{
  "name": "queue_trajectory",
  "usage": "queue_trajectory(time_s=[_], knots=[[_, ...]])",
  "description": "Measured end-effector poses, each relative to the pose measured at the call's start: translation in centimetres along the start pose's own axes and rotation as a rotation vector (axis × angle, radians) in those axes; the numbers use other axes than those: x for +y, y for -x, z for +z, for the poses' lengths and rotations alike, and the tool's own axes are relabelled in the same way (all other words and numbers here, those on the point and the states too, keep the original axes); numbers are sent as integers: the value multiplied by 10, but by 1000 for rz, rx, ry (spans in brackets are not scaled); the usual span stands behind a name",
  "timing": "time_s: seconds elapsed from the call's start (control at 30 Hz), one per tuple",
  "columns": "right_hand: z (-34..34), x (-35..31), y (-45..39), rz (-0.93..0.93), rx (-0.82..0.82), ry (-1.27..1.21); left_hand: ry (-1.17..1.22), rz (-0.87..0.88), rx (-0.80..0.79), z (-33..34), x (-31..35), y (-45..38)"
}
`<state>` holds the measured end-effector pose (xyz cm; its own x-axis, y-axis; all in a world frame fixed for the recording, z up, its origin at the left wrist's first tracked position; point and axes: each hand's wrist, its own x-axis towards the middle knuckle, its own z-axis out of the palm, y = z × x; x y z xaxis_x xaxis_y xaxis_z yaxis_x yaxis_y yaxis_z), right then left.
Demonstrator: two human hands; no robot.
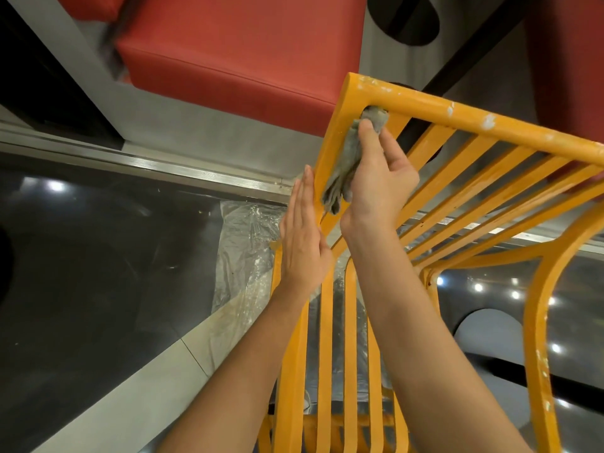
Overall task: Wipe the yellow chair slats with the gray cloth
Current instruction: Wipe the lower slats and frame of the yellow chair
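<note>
The yellow slatted chair (464, 165) fills the right and lower middle of the head view, its frame flecked with white specks. My right hand (379, 178) grips the gray cloth (351, 158) and presses it against the leftmost slat, just under the top rail at the backrest's upper left corner. The cloth hangs down below my fingers. My left hand (302, 233) lies flat with straight fingers against the outer left edge of the chair frame.
A red cushioned seat (242, 50) stands beyond the chair. A metal floor strip (163, 168) runs across, with glossy dark floor (98, 256) below it. Crumpled clear plastic sheeting (245, 253) lies on the floor left of the chair. A dark table leg (457, 63) crosses behind the top rail.
</note>
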<state>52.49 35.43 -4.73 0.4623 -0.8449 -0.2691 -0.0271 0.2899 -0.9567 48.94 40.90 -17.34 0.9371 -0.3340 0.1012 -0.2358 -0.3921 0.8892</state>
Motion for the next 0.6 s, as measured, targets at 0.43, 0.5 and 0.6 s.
queue_trajectory(time_s=[0.43, 0.5, 0.6], knots=[[-21, 24, 5, -92, -100, 99, -14, 15, 6, -1, 1, 0], [-15, 18, -4, -41, -81, 118, -8, 2, 4, -1, 3, 0], [-3, 10, -16, -64, -102, 39, -13, 8, 15, 0, 1, 0]])
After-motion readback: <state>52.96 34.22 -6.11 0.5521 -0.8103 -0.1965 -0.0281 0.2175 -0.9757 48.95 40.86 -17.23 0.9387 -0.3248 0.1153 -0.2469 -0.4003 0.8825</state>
